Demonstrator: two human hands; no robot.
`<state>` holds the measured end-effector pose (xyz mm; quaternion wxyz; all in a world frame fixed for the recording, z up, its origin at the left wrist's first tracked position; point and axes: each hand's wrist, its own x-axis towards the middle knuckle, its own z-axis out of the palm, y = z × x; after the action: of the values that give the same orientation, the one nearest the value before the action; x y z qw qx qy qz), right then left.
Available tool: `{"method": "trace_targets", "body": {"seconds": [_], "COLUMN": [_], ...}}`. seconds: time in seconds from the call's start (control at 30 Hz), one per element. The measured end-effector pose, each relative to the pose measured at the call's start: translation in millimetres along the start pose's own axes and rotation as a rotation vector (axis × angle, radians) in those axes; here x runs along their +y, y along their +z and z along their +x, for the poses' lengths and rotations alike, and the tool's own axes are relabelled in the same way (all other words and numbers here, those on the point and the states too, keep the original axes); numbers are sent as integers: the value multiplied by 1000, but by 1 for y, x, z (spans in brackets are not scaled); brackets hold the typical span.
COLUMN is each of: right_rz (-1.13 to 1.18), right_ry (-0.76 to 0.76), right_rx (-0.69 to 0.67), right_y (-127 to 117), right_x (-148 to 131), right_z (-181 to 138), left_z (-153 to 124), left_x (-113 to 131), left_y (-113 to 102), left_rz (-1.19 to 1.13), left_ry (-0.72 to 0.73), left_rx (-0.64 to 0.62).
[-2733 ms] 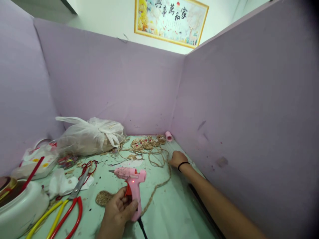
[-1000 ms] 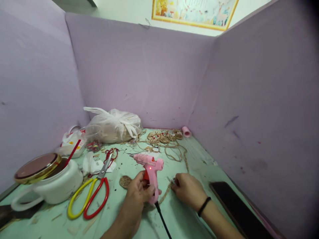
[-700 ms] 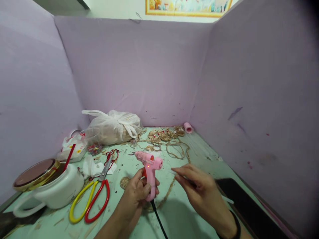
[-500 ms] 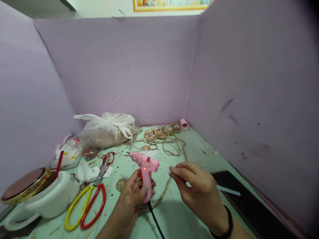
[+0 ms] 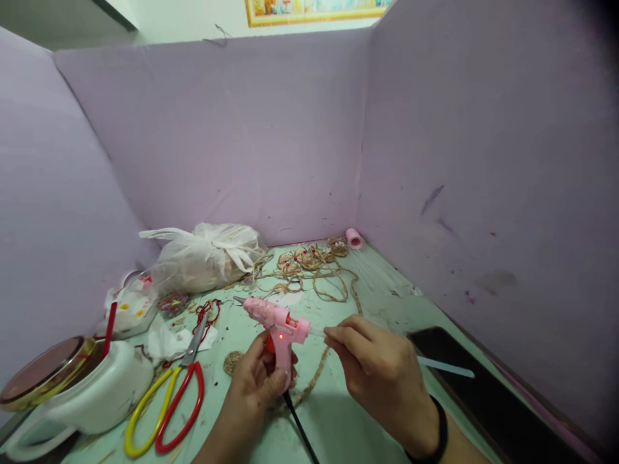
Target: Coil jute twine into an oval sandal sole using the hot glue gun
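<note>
My left hand (image 5: 256, 380) is closed around the handle of a pink glue gun (image 5: 271, 314), whose red light glows and whose nozzle points left. A black cord runs down from the handle. My right hand (image 5: 382, 370) pinches a translucent glue stick (image 5: 447, 367); one end meets the back of the gun and the other sticks out right of the hand. How deep it sits inside the gun is hidden. Braided jute cord (image 5: 316, 374) lies beneath and behind the gun. A small jute coil (image 5: 232, 362) rests just left of my left hand.
Scissors (image 5: 188, 380) with yellow and red handles lie left, beside a white pot (image 5: 111, 386) with its lid tilted. Farther back are a tied plastic bag (image 5: 207, 258), jute pieces with red beads (image 5: 304, 258) and a pink spool (image 5: 354, 238). A dark flat slab (image 5: 464, 393) lies right.
The gun has turned slightly and its nozzle sits farther left. My right hand, still pinching the glue stick, has shifted slightly left. The whole view has also moved a little.
</note>
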<state>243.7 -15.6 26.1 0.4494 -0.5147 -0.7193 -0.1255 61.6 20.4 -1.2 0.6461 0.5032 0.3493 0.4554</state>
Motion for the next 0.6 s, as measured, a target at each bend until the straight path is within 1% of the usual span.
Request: {"method": "trace_targets", "body": {"seconds": [0.17,0.33,0.47,0.53,0.6], "right_rz": [137,274,367,458,522], "right_ry": [123,288,409,438,452], "right_rx": [-153,-357,-536,-585,-565], "right_y": [-4,-5,-6,-7,-9], "right_x": [4,8,10,11,11], "right_z": [1,3,7,8,10], "left_z": [1,1,-1,-2,-3], "left_x": [-8,-9,-4,-4,-4], "left_y": [-8,-13,-10,-8,-6], "left_rz": [62,205,333,337,302], "left_ry": [30,65,59,68,77], "left_rx": [28,-42,-56,-41,-5]}}
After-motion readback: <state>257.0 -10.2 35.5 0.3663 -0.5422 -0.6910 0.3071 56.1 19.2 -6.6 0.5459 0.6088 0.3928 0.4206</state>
